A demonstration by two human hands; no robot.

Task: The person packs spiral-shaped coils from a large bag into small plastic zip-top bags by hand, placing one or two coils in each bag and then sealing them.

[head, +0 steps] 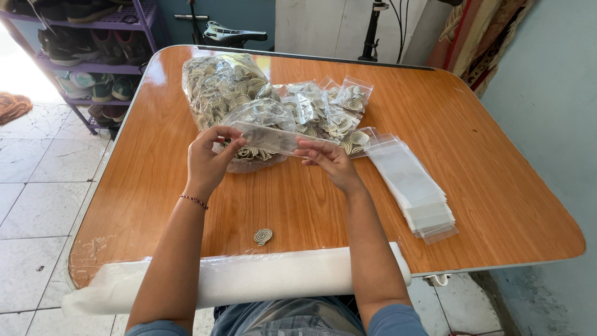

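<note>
Pinching a small clear plastic bag [268, 138] at both ends above the table [497, 186]: left hand [210, 159] clamped at nine o'clock, right hand [328, 162] at three. Lying at six o'clock, a spiral disc [262, 236]; resting at four, a stack of empty bags [413, 186].

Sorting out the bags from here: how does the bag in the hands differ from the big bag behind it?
The held bag is slim, flat and looks empty; the big bag bulges with spiral pieces. The held bag is lifted between both hands' fingers; the big bag rests on the table. Both are clear plastic.
</note>
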